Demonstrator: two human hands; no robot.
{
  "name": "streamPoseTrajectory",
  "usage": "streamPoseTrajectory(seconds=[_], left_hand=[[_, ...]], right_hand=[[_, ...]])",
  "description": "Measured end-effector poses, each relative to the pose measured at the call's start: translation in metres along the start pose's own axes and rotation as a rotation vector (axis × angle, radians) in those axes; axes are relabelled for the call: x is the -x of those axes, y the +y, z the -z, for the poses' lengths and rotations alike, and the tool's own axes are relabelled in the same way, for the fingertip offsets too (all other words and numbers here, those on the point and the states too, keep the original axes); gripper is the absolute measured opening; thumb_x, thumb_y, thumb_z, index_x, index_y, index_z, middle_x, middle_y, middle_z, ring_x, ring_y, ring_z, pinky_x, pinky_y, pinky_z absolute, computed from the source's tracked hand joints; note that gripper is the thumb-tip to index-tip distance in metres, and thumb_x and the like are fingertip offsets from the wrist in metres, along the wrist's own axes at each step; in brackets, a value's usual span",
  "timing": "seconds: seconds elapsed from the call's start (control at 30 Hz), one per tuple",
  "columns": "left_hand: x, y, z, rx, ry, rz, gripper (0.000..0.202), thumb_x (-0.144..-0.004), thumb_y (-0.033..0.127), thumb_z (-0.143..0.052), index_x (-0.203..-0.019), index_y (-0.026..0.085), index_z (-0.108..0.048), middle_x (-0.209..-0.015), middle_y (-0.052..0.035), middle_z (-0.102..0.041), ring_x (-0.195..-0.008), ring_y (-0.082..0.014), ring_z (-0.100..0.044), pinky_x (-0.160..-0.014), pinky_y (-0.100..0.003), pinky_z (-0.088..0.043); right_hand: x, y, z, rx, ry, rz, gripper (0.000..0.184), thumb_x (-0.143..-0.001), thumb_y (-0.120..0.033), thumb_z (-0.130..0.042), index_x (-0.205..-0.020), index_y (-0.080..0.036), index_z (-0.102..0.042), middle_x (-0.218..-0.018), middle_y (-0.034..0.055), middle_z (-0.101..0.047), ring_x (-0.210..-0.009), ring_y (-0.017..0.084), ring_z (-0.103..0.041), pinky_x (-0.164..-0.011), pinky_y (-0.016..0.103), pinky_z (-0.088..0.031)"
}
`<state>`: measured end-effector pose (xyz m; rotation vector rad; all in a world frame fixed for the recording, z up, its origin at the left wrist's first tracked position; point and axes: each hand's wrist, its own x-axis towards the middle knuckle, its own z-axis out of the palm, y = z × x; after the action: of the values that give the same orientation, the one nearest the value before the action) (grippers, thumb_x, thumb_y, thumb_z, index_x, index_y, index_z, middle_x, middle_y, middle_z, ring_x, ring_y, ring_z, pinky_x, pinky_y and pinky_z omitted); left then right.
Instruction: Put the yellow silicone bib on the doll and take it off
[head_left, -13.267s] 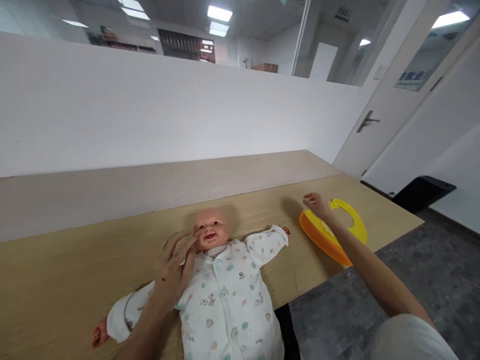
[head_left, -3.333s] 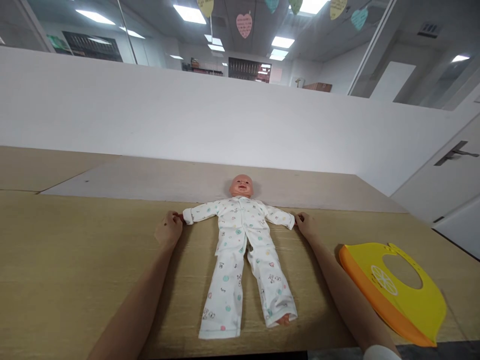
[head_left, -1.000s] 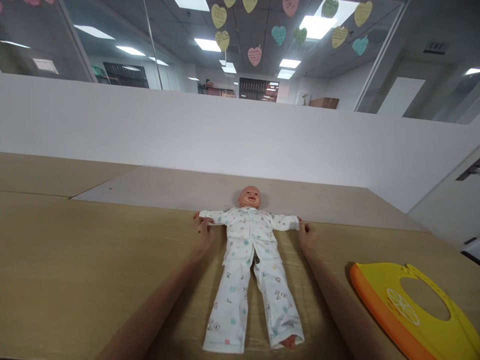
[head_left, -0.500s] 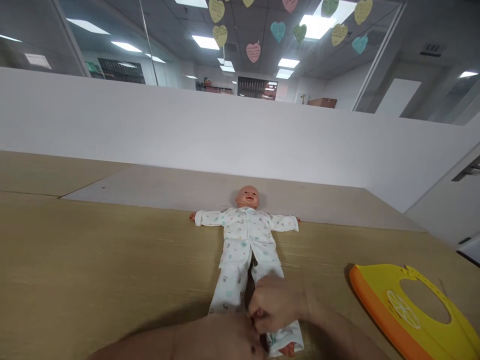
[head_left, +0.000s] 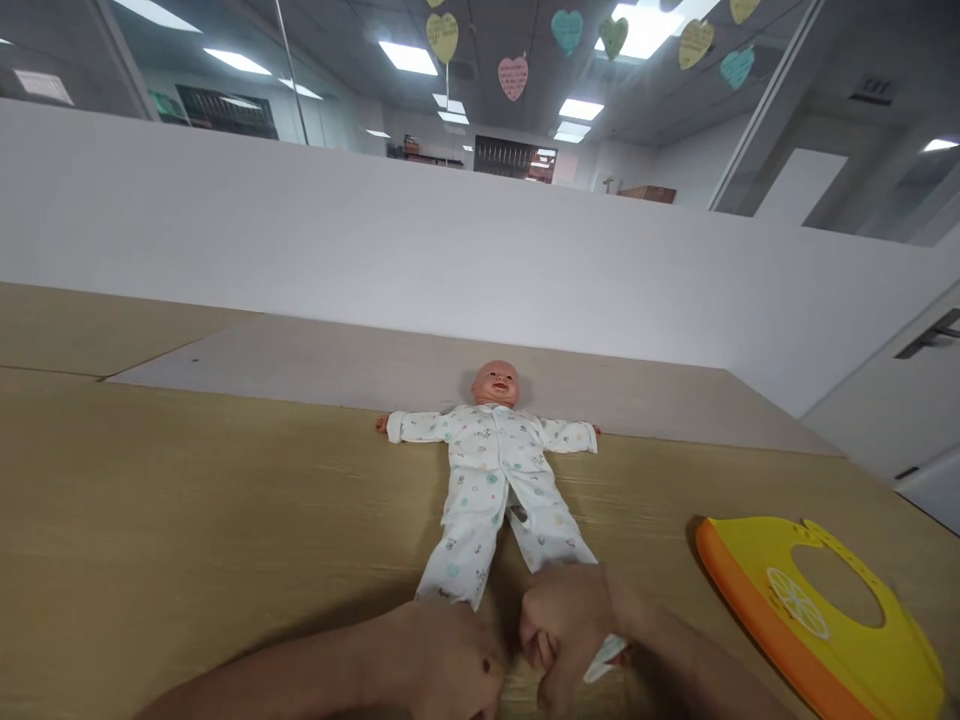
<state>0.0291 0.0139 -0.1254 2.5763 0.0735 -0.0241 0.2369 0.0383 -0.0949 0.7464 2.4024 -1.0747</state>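
A baby doll (head_left: 496, 384) lies on its back, arms stretched out to the sides, in a white printed top (head_left: 484, 465) and matching trousers (head_left: 457, 565). Its legs are spread apart. My right hand (head_left: 570, 620) lies over the lower part of the right-hand trouser leg, fingers curled round its inner side; the cuff and a bit of foot show beyond it. Over the end of the left-hand leg is my left hand (head_left: 446, 660), back up, its fingers mostly hidden at the bottom edge of the view.
To the right, a yellow silicone bib (head_left: 885, 650) with an orange pocket lies on the tan surface (head_left: 225, 500). Behind the doll runs a grey strip (head_left: 375, 355) against a white wall (head_left: 450, 250) with glass above. A door handle (head_left: 926, 335) shows at far right.
My hands have moved apart: the right one slid right along the leg, the left one drew slightly back. The doll's right-hand leg now points further outward. The view has tilted slightly down.
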Motion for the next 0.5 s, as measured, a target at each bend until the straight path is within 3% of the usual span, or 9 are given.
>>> streamPoseTrajectory(seconds=[0.1, 0.2, 0.27, 0.33, 0.4, 0.5], left_hand=[[-0.002, -0.006, 0.002, 0.074, -0.030, 0.092, 0.024, -0.045, 0.026, -0.060, -0.042, 0.028, -0.035, -0.035, 0.0029, -0.041, -0.027, -0.0195, -0.037, -0.030, -0.030, -0.022], [-0.006, -0.009, 0.003, 0.090, -0.068, 0.166, 0.033, -0.042, 0.032, -0.063, -0.040, 0.027, -0.031, -0.032, 0.0040, -0.036, -0.026, -0.0205, -0.032, -0.030, -0.032, -0.020], [-0.005, -0.006, 0.010, 0.141, -0.072, 0.114, 0.027, -0.045, 0.036, -0.065, -0.046, 0.030, -0.038, -0.039, 0.0066, -0.049, -0.033, -0.0214, -0.046, -0.032, -0.032, -0.029], [-0.002, 0.002, 0.026, 0.268, -0.072, 0.028, 0.021, -0.052, 0.041, -0.067, -0.059, 0.034, -0.049, -0.058, 0.0083, -0.065, -0.053, -0.0205, -0.064, -0.044, -0.031, -0.044], [0.006, 0.014, 0.051, 0.441, -0.048, -0.009, 0.019, -0.063, 0.047, -0.068, -0.072, 0.035, -0.056, -0.074, 0.0054, -0.071, -0.072, -0.0187, -0.071, -0.060, -0.029, -0.053], [0.022, 0.027, 0.096, 0.533, 0.140, 0.108, 0.012, -0.082, 0.041, -0.060, -0.081, 0.030, -0.066, -0.077, -0.0003, -0.070, -0.071, -0.0170, -0.067, -0.067, -0.028, -0.052]], right_hand=[[0.021, 0.001, 0.020, -0.168, 0.002, -0.100, 0.023, -0.066, -0.032, -0.082, -0.077, -0.014, -0.072, -0.075, 0.0011, -0.072, -0.064, 0.009, -0.066, -0.052, 0.012, -0.041], [0.039, -0.002, 0.042, -0.315, -0.003, -0.092, 0.026, -0.072, -0.030, -0.079, -0.090, -0.011, -0.074, -0.083, 0.0042, -0.073, -0.071, 0.008, -0.068, -0.060, 0.009, -0.045], [0.049, -0.003, 0.053, -0.429, -0.047, -0.002, 0.036, -0.074, -0.035, -0.079, -0.098, -0.010, -0.074, -0.088, 0.0065, -0.073, -0.077, 0.010, -0.069, -0.066, 0.010, -0.048], [0.060, 0.001, 0.061, -0.530, -0.041, 0.137, 0.044, -0.075, -0.044, -0.078, -0.101, -0.008, -0.073, -0.091, 0.0093, -0.073, -0.084, 0.013, -0.070, -0.074, 0.014, -0.051], [0.074, 0.010, 0.067, -0.627, 0.055, 0.241, 0.048, -0.076, -0.050, -0.076, -0.098, -0.007, -0.072, -0.090, 0.0113, -0.072, -0.084, 0.015, -0.070, -0.077, 0.020, -0.053], [0.097, 0.028, 0.071, -0.762, 0.383, 0.240, 0.042, -0.078, -0.050, -0.074, -0.088, -0.010, -0.071, -0.082, 0.0091, -0.071, -0.075, 0.014, -0.067, -0.072, 0.024, -0.053]])
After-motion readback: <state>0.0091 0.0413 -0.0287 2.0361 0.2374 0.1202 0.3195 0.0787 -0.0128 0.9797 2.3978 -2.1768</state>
